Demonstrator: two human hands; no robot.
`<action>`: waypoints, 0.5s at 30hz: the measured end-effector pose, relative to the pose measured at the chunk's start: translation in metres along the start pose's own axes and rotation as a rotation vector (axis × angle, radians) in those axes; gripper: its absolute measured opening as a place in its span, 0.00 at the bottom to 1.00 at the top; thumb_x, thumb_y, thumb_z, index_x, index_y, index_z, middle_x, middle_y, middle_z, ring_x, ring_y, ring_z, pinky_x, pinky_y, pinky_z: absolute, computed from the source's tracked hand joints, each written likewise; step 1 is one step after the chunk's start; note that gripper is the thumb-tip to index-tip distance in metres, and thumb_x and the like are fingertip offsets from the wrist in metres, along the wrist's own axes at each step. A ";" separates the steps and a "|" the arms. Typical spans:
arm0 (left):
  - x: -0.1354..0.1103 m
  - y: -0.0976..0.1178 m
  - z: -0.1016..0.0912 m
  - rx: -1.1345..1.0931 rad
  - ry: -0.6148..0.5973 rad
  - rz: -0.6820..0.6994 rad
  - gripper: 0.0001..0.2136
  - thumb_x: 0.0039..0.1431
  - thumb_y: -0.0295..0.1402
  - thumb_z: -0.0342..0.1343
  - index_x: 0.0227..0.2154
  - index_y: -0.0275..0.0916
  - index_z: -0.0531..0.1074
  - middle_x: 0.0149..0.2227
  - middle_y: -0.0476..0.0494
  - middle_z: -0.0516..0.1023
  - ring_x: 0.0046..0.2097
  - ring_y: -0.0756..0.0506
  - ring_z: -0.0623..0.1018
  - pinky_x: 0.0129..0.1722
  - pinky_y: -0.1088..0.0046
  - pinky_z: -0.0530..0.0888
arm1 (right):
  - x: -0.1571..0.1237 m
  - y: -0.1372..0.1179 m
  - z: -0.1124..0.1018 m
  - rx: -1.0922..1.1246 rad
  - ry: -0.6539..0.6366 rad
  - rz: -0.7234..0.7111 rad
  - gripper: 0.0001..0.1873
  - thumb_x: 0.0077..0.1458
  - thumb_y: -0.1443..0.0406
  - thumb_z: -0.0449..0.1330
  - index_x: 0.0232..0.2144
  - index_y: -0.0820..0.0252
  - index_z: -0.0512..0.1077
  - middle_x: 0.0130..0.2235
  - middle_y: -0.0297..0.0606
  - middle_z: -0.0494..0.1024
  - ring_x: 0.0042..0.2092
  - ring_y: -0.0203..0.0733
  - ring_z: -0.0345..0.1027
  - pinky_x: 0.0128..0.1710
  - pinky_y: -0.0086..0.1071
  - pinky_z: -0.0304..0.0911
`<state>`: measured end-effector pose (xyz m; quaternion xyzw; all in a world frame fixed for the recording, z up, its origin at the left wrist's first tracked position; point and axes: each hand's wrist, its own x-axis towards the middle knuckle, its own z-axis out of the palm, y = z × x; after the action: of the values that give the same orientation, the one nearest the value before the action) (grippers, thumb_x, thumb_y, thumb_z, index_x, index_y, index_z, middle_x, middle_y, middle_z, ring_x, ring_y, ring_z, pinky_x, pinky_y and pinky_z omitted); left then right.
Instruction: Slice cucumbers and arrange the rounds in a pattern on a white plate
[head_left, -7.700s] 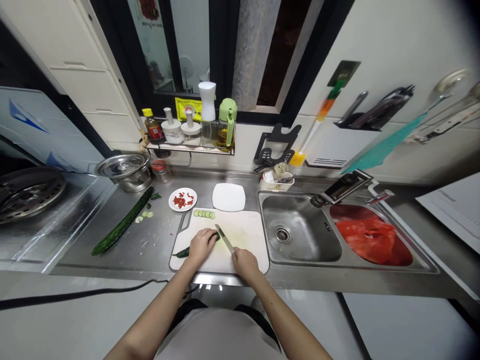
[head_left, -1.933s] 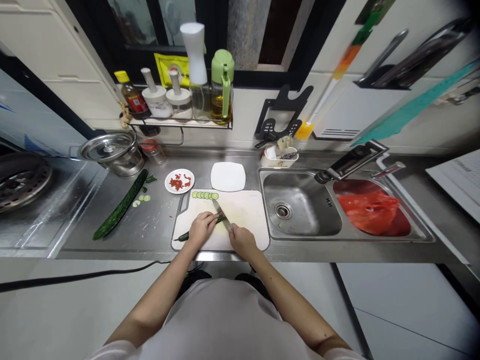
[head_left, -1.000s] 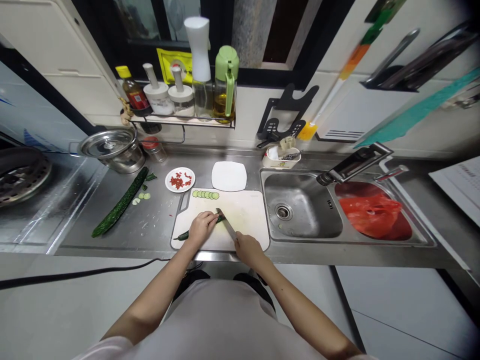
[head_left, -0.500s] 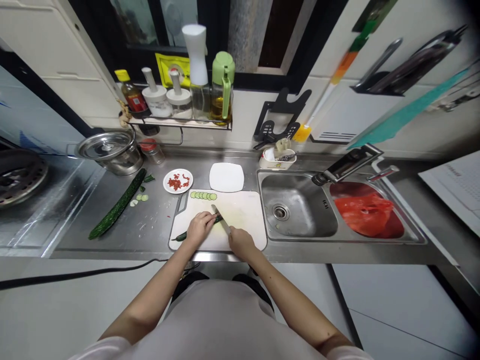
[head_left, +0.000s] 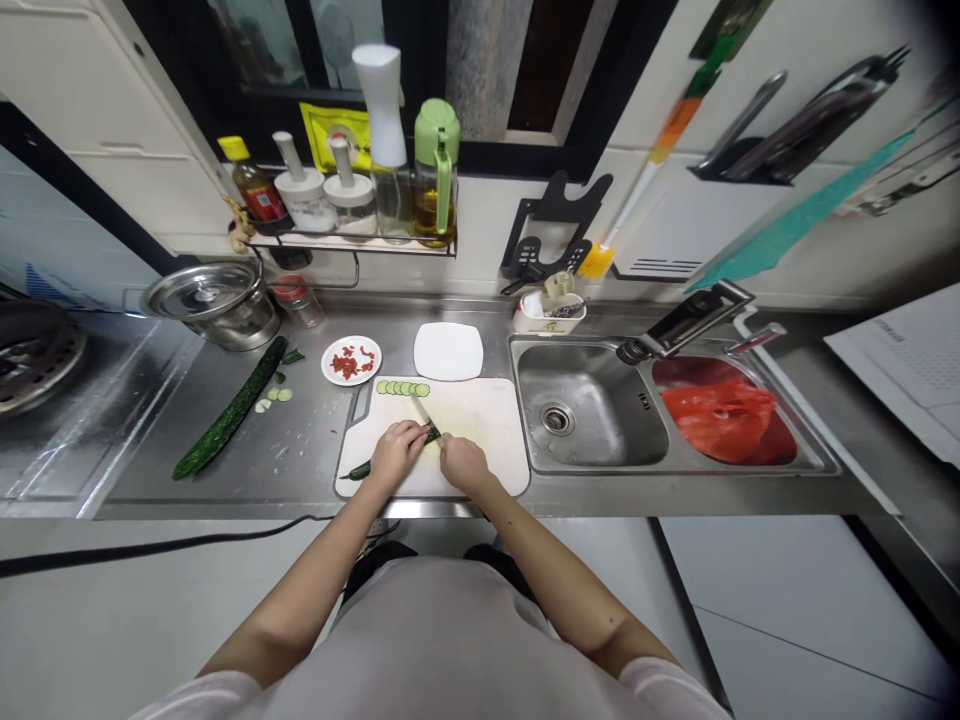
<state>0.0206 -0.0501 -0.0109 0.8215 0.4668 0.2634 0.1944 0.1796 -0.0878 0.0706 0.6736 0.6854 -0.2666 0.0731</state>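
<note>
On the white cutting board (head_left: 495,430) lies a dark green cucumber piece (head_left: 360,470), partly covered by my left hand (head_left: 397,452), whose fingers press down on it. My right hand (head_left: 463,464) grips a knife (head_left: 424,411) by its handle. The blade stands across the cucumber's right end, close to my left fingertips. A row of pale cucumber slices (head_left: 403,388) lies along the board's upper left edge. Behind the board is a white square plate (head_left: 448,350). A small white dish (head_left: 330,372) of chopped red bits stands to the left of it.
Left of the board lie a whole cucumber (head_left: 232,410) and some trimmings (head_left: 279,395). A lidded steel pot (head_left: 217,305) stands behind them. The steel sink (head_left: 600,400) adjoins the board on the right, with a red bag (head_left: 720,418) in its second basin.
My right hand has shifted left with the knife, bringing the blade nearer my left hand. My left hand still presses on the cucumber. The whole view has moved slightly.
</note>
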 end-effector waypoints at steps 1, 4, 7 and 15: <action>0.000 0.000 0.001 0.000 0.001 -0.002 0.11 0.64 0.35 0.50 0.42 0.44 0.76 0.39 0.45 0.77 0.43 0.46 0.74 0.44 0.68 0.72 | -0.003 0.001 0.001 -0.004 -0.005 0.006 0.16 0.62 0.69 0.44 0.47 0.64 0.67 0.42 0.48 0.78 0.46 0.45 0.72 0.41 0.33 0.62; 0.000 -0.001 0.002 -0.002 0.004 -0.008 0.11 0.63 0.35 0.50 0.42 0.44 0.77 0.39 0.45 0.76 0.43 0.46 0.74 0.44 0.68 0.72 | -0.016 0.007 0.007 -0.016 -0.016 0.025 0.15 0.62 0.70 0.44 0.47 0.64 0.67 0.41 0.48 0.78 0.45 0.46 0.72 0.41 0.34 0.62; 0.000 0.000 0.001 -0.004 0.003 -0.012 0.11 0.63 0.34 0.51 0.43 0.44 0.77 0.39 0.45 0.76 0.43 0.46 0.74 0.45 0.69 0.71 | -0.033 0.013 0.011 -0.034 -0.042 0.058 0.15 0.61 0.70 0.45 0.47 0.64 0.67 0.41 0.49 0.78 0.44 0.46 0.73 0.40 0.34 0.62; 0.001 0.003 -0.002 -0.013 -0.007 -0.028 0.11 0.64 0.33 0.50 0.42 0.43 0.77 0.39 0.45 0.76 0.43 0.47 0.74 0.45 0.70 0.71 | -0.046 0.015 0.008 -0.037 -0.083 0.076 0.16 0.61 0.71 0.44 0.48 0.64 0.66 0.41 0.50 0.77 0.45 0.47 0.72 0.40 0.35 0.62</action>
<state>0.0217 -0.0506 -0.0072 0.8147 0.4756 0.2607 0.2050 0.1960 -0.1325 0.0806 0.6861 0.6604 -0.2788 0.1242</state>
